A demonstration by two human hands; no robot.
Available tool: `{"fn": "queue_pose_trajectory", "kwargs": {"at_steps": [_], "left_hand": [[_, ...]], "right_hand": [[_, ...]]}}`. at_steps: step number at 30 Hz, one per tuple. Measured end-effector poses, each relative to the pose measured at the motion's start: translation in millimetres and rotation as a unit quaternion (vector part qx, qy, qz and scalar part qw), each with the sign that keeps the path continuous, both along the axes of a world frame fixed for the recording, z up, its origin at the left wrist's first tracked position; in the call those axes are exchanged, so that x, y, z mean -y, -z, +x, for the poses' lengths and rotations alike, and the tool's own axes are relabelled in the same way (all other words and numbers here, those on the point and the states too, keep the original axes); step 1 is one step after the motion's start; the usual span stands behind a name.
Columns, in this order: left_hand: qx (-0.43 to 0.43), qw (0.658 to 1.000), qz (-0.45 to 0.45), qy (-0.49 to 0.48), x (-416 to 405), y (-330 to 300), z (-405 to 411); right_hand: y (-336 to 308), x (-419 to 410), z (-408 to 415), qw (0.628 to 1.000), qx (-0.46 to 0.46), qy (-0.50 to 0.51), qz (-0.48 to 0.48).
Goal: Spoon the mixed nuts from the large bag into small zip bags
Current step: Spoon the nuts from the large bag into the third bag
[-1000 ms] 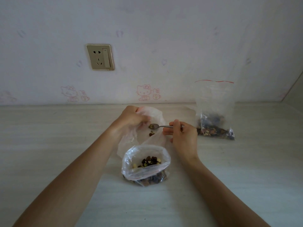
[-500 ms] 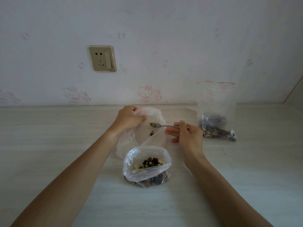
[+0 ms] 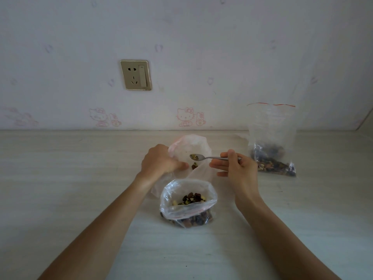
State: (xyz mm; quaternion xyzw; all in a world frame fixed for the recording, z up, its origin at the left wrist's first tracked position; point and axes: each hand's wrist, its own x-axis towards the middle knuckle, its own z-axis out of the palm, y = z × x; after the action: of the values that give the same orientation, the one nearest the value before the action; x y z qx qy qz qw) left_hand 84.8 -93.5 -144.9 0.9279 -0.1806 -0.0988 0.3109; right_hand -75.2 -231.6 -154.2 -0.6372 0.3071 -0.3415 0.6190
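Over the mouth of the small zip bag (image 3: pixel 189 150), the spoon (image 3: pixel 203 157) has drawn slightly back since 1 second ago, nuts aboard. Right hand (image 3: pixel 235 166) pinches its handle; left hand (image 3: pixel 159 162) grips the bag's rim. Tipping looks imminent, though depth is unclear. Nearer, the large bag (image 3: pixel 188 203) sits open.

The left hand's (image 3: pixel 159 161) fingertips are hidden by the cloudy bag (image 3: pixel 189 147) at one o'clock. The nuts in the spoon (image 3: pixel 210 157) are too small to be identified.
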Motion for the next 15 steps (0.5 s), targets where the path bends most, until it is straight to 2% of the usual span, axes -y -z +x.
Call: {"fn": "queue_pose_trajectory", "kwargs": {"at_steps": [8,15], "left_hand": [[0.04,0.998,-0.046,-0.01,-2.1,4.8,-0.6],[-0.035,0.99,-0.135,0.011,5.2,-1.9,6.6]], "right_hand": [[4.1,0.0,-16.0,0.996,-0.011,0.006,-0.089],[8.8,-8.6,-15.9,0.987,-0.036,-0.01,-0.157]]}}
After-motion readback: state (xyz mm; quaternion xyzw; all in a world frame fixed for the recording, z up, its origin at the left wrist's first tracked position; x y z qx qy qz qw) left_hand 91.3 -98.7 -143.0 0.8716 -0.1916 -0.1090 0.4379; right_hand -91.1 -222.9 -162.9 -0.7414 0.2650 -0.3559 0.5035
